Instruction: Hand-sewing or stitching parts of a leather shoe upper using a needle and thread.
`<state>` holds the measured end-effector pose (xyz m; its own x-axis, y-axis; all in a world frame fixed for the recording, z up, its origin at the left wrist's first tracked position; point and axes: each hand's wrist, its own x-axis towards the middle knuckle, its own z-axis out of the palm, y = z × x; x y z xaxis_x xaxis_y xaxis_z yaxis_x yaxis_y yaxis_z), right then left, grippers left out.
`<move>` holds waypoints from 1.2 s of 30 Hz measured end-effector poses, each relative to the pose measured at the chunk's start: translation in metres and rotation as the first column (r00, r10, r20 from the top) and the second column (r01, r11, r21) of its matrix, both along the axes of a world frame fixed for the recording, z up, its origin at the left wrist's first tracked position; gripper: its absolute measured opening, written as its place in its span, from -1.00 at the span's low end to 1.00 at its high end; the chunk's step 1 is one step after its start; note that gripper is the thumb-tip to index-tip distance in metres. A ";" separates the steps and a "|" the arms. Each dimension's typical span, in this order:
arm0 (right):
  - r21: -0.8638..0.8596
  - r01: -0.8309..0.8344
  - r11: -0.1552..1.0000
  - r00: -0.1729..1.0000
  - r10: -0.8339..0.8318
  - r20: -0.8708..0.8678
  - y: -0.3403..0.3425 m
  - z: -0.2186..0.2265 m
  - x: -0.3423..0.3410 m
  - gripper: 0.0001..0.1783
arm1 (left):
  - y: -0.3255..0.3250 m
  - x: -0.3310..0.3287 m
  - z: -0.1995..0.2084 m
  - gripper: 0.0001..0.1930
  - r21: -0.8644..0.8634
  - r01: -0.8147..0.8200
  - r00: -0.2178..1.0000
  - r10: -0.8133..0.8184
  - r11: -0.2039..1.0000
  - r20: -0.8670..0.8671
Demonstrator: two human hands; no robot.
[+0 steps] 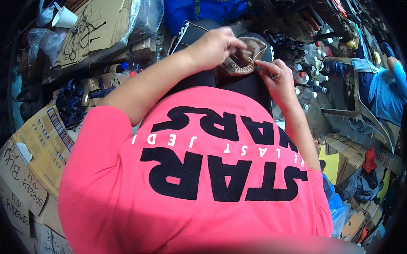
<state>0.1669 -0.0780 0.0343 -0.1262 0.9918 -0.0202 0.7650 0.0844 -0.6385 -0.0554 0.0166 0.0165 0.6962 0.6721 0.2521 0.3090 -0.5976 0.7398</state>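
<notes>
A brown, shoe-like leather piece (pixel 242 71) sits on the person's lap, between the knees of the dark trousers (pixel 194 82), its opening facing up and a row of pale stitches running along the near rim. A thin, light thread (pixel 262 49) loops over the opening on the right-hand side. The left hand (pixel 215 49) is over the left part of the piece, its fingers bent and drawn together, with the fingertips above the opening; whether they grip the thread cannot be told. The right hand (pixel 277 78) is at the right rim, thumb and index fingertip close together against the stitched edge, the other fingers curled; whether they pinch thread or leather is too small to tell. The person wears a pink T-shirt (pixel 164 224) with black and white lettering. Beyond the knees stands a blue bag (pixel 203 13). To the left, black cords (pixel 83 40) lie on flat cardboard (pixel 104 14) near a white cup (pixel 64 19), with a cardboard box (pixel 44 139) lower down. Plastic bottles (pixel 311 59) cluster to the right, near the right hand.
</notes>
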 end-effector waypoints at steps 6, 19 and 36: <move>0.198 -0.025 0.980 0.980 -0.015 0.197 -0.017 -0.008 -0.012 -0.66 | -0.024 -0.004 -0.010 -0.88 0.257 -0.094 0.972 0.144 0.962 -0.184; -0.164 -0.041 0.986 0.975 0.003 -0.223 0.011 -0.005 0.019 -0.69 | -0.007 0.002 -0.016 -0.84 0.165 -0.066 0.998 0.068 0.984 -0.005; -0.299 -0.115 0.947 0.945 0.012 -0.327 0.029 -0.008 0.030 -0.72 | 0.003 0.013 -0.023 -0.86 0.138 -0.003 0.993 0.019 0.990 -0.118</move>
